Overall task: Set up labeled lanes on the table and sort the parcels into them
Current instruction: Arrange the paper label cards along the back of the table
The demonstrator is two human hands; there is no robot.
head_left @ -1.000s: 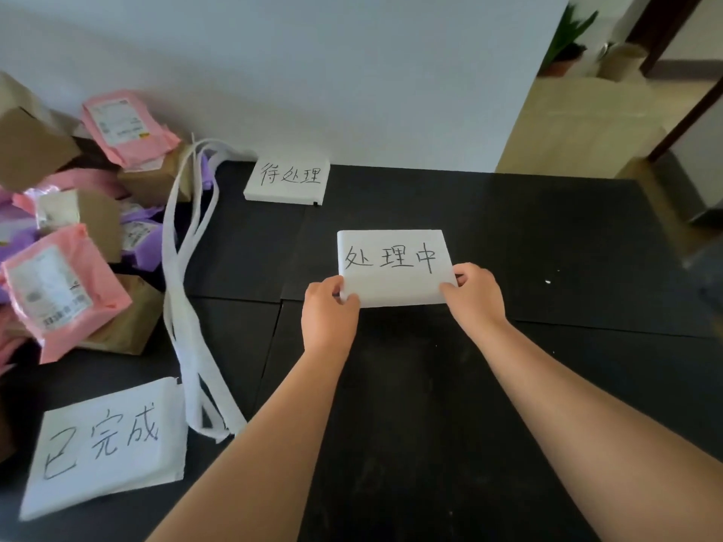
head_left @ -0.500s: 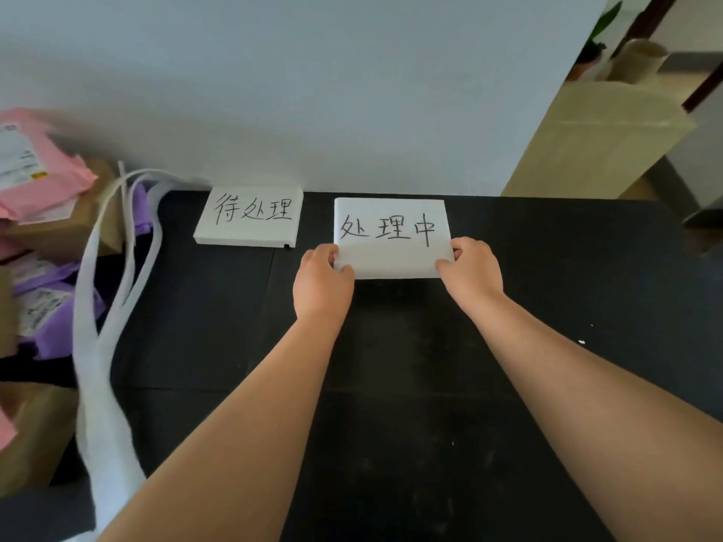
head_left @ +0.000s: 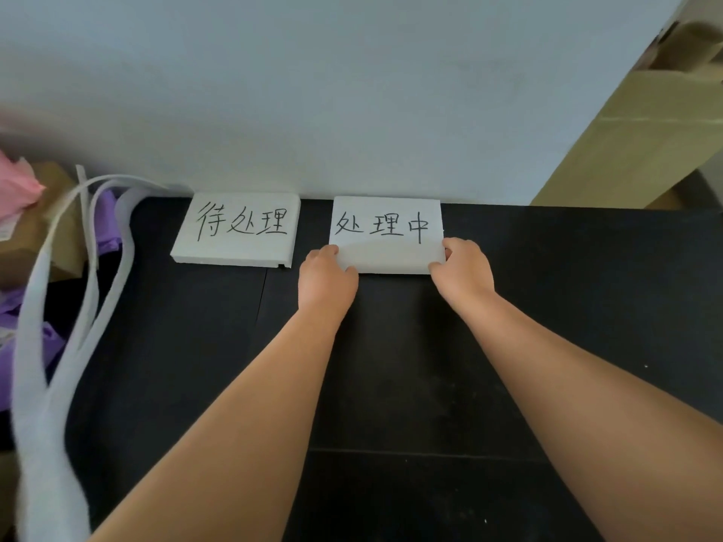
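One wide-angle camera rides on the person's head, facing forward and steeply down over the black worktop [head_left: 587, 291] to the pale wall [head_left: 352, 91] at its far edge. It sits close: the left forearm [head_left: 242, 424] and right forearm [head_left: 567, 385] enter from the bottom border, and the left sign [head_left: 238, 228] and right sign [head_left: 385, 232] lie mid-frame. Parcels [head_left: 27, 244] are cropped at the left border, cardboard [head_left: 633, 142] at the right.
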